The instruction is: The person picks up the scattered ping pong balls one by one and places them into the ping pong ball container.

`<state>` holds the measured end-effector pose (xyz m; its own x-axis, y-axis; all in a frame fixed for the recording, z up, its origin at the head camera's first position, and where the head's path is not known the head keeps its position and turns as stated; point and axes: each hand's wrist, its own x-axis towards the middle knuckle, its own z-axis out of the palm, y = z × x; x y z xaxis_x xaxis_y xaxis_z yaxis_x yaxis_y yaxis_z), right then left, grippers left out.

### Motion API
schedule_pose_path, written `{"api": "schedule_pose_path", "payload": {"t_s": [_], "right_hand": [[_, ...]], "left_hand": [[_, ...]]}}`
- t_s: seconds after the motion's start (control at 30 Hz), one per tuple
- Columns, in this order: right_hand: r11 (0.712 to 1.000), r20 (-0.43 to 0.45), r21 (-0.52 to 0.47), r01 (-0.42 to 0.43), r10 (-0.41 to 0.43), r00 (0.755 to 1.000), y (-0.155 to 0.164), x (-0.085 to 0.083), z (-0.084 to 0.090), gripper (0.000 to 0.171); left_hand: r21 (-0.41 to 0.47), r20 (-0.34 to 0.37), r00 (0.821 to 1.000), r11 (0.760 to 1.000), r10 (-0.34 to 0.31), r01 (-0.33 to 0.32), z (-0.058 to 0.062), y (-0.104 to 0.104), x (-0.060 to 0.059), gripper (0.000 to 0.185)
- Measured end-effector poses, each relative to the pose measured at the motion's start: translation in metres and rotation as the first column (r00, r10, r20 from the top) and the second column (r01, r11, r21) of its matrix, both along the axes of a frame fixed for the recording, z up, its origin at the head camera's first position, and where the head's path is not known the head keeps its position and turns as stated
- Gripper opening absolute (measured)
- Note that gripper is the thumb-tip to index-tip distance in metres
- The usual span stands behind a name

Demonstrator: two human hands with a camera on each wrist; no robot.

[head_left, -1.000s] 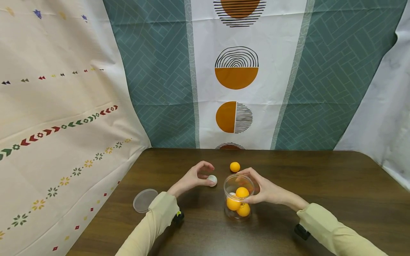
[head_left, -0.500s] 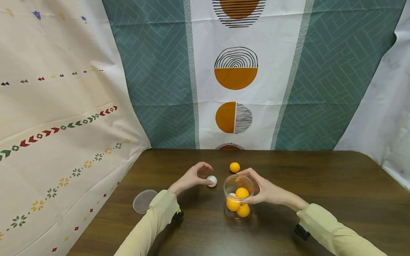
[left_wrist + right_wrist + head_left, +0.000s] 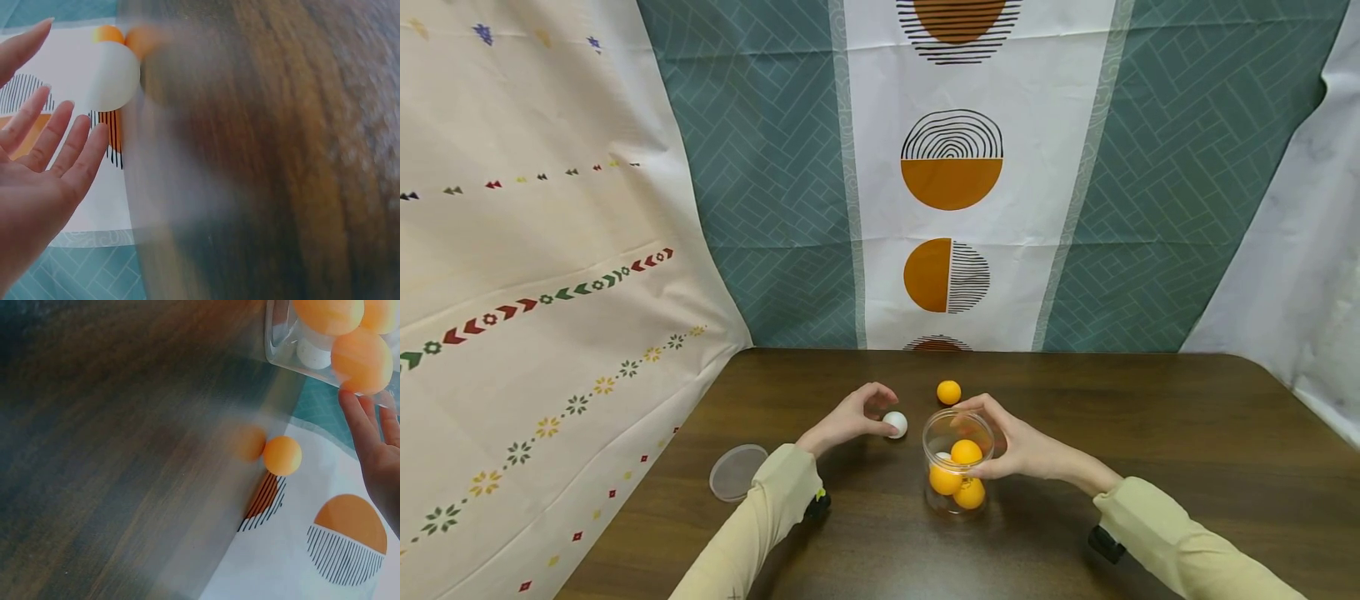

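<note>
Dark wooden table [image 3: 1150, 433] before patterned, seemingly fabric backdrops [image 3: 760, 167].

Your head camera looked forward and down from above the dark wooden table [image 3: 1150, 450], taking in both sleeves and the patterned hanging cloths behind. Your left wrist camera sat low and close, skimming the tabletop toward the small white ball [image 3: 115, 75]. Your right wrist camera, equally near, shared the loose orange ball [image 3: 282, 455] [image 3: 948, 392] with the head view.

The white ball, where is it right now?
In the head view the white ball sits on the brown table, at the fingertips of the left hand, left of the clear jar.
</note>
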<state>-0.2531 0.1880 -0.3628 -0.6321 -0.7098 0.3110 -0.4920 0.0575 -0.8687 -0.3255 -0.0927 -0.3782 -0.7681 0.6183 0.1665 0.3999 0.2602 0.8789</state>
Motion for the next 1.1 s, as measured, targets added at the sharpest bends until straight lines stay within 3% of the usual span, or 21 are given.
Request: {"api": "schedule_pose_path", "payload": {"t_s": [0.43,0.7,0.93,1.1], "right_hand": [[1.0,-0.004,-0.011,-0.01,0.01,1.0,0.0,0.0,-0.002,0.066],[1.0,-0.015,-0.002,-0.004,0.004,1.0,0.0,0.001,-0.001,0.065],[1.0,-0.025,-0.007,-0.006,0.006,1.0,0.001,-0.002,-0.004,0.065],[1.0,-0.004,0.014,0.019,-0.019,1.0,0.004,-0.011,-0.017,0.068]], "left_hand": [[-0.043,-0.029,1.0,0.999,0.011,-0.013,-0.002,0.003,-0.002,0.043],[-0.11,-0.066,0.996,0.992,0.063,-0.07,-0.028,0.002,-0.022,0.045],[-0.157,-0.101,0.992,0.983,0.081,-0.097,-0.031,0.002,-0.025,0.045],[-0.188,-0.098,0.991,0.976,0.095,-0.112,-0.033,0.003,-0.025,0.045]]}}
